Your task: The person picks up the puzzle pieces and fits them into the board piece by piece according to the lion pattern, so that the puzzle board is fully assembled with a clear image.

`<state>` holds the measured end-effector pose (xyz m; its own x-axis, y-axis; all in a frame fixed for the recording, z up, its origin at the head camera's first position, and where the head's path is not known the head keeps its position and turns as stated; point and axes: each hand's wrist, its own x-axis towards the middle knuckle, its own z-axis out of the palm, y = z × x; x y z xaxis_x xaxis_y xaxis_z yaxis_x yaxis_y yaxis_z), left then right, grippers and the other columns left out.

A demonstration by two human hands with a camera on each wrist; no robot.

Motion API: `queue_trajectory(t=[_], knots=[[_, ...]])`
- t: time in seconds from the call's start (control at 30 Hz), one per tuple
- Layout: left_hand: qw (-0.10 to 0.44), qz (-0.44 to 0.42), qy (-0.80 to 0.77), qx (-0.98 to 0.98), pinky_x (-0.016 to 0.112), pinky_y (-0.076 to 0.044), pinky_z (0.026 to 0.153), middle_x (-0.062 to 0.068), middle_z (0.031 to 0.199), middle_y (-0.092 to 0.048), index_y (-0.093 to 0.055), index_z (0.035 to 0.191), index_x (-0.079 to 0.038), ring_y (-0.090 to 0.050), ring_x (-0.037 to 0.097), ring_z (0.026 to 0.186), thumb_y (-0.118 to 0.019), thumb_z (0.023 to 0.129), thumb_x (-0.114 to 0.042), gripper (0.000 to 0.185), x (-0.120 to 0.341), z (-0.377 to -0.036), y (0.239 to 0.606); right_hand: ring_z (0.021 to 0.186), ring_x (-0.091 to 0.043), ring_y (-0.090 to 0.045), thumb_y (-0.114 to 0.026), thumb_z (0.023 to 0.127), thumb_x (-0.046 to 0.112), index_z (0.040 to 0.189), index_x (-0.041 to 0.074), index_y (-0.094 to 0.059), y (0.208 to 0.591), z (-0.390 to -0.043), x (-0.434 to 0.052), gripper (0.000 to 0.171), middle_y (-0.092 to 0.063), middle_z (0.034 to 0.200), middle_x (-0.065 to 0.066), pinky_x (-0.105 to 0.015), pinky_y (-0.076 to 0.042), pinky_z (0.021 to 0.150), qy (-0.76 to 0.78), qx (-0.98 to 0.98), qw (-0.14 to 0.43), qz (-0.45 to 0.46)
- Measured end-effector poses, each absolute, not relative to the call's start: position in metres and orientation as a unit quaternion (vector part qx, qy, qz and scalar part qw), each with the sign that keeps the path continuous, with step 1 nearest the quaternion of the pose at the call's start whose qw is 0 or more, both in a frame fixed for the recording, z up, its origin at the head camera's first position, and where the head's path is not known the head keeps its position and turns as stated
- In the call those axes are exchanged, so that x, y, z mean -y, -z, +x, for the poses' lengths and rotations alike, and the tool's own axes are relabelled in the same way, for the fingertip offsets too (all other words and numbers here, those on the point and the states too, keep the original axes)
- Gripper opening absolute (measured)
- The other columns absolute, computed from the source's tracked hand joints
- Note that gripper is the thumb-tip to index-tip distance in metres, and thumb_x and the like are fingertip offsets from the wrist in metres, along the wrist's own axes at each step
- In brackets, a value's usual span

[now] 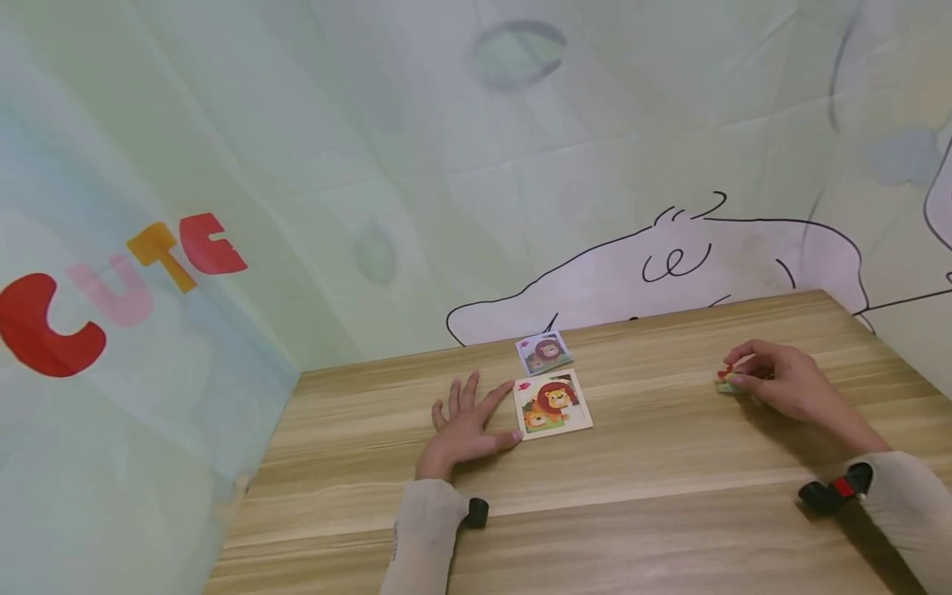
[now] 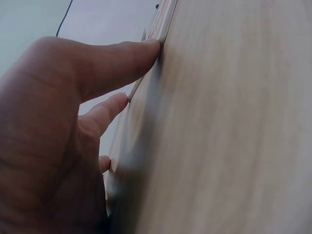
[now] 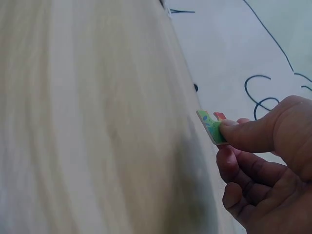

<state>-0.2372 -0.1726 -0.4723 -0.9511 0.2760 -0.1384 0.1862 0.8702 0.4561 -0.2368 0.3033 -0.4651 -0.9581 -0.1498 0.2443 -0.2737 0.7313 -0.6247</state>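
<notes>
A lion jigsaw board lies flat in the middle of the wooden table. My left hand rests flat on the table beside it, fingers straight, the thumb touching the board's left edge. A small card with the lion picture lies just behind the board. At the right my right hand pinches a small green and red puzzle piece between thumb and fingers, just above the table; in the right wrist view the puzzle piece sticks out from under the thumb.
A pale printed backdrop with red and yellow letters and a drawn animal outline stands close behind and left of the table. Each wrist carries a black camera mount. The table's right corner is near my right hand.
</notes>
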Motion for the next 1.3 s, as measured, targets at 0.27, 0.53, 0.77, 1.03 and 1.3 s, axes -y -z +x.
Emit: queue_trajectory(t=[0.27,0.53,0.77,1.03,1.3], knots=[[0.098,0.121,-0.226,-0.962,0.073,0.007,0.112,0.011,0.170,0.001,-0.033,0.155,-0.043,0.012,0.043,0.153,-0.067,0.083,-0.060,0.082,0.171,-0.237,0.471,0.073,-0.006,-0.060,-0.073,0.091,0.009,0.110,0.005,-0.066,0.458,-0.239,-0.284,0.021,-0.074,0.092,-0.010,-0.025,-0.047,0.058,-0.378,0.915,0.063,0.122],[0.099,0.121,-0.223,-0.962,0.073,0.007,0.112,0.011,0.170,0.002,-0.032,0.155,-0.044,0.013,0.043,0.153,-0.066,0.083,-0.061,0.082,0.171,-0.239,0.471,0.075,-0.009,-0.060,-0.074,0.091,0.012,0.110,0.007,-0.066,0.459,-0.243,-0.266,0.021,-0.074,0.092,-0.008,-0.025,-0.046,0.061,-0.388,0.912,0.054,0.124],[0.101,0.122,-0.222,-0.962,0.073,0.007,0.112,0.010,0.170,0.002,-0.032,0.155,-0.044,0.013,0.042,0.153,-0.066,0.083,-0.060,0.082,0.171,-0.239,0.471,0.073,-0.010,-0.061,-0.074,0.091,0.013,0.110,0.005,-0.066,0.458,-0.246,-0.254,0.022,-0.074,0.092,-0.010,-0.025,-0.047,0.059,-0.417,0.899,0.044,0.128],[0.102,0.122,-0.222,-0.962,0.073,0.007,0.112,0.010,0.170,0.002,-0.032,0.155,-0.044,0.013,0.042,0.153,-0.066,0.083,-0.060,0.082,0.171,-0.238,0.471,0.076,-0.013,-0.061,-0.074,0.092,0.016,0.112,0.006,-0.065,0.454,-0.245,-0.245,0.024,-0.072,0.091,-0.009,-0.025,-0.046,0.063,-0.429,0.896,0.036,0.113],[0.100,0.120,-0.228,-0.961,0.073,0.007,0.112,0.011,0.169,0.001,-0.033,0.155,-0.042,0.012,0.043,0.153,-0.067,0.083,-0.059,0.082,0.172,-0.237,0.471,0.076,-0.010,-0.064,-0.075,0.091,0.017,0.113,0.004,-0.065,0.452,-0.247,-0.242,0.027,-0.073,0.091,-0.010,-0.023,-0.046,0.066,-0.458,0.880,0.034,0.122]])
